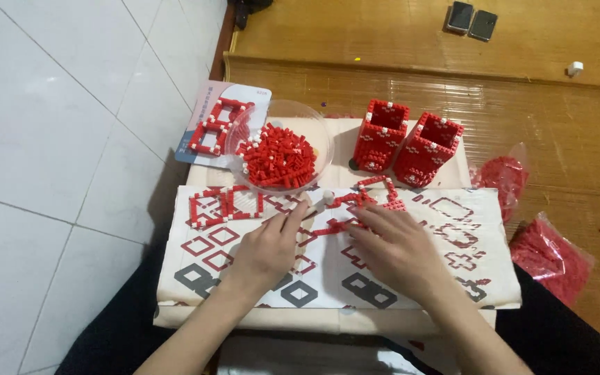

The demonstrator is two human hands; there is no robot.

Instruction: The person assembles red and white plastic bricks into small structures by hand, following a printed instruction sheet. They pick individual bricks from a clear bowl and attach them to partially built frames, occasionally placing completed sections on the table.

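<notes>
A: What is the biggest thing in view?
B: A patterned cloth (328,278) across the person's lap, with a clear bowl (317,128) of red bricks at its far edge and two red brick boxes (407,142) beside that.

A: And the hands?
B: The left hand (267,248) pinches a small white-tipped tool (321,203). The right hand (397,246) lies flat, fingertips pressing a thin red brick frame (355,208) on the cloth.
</notes>
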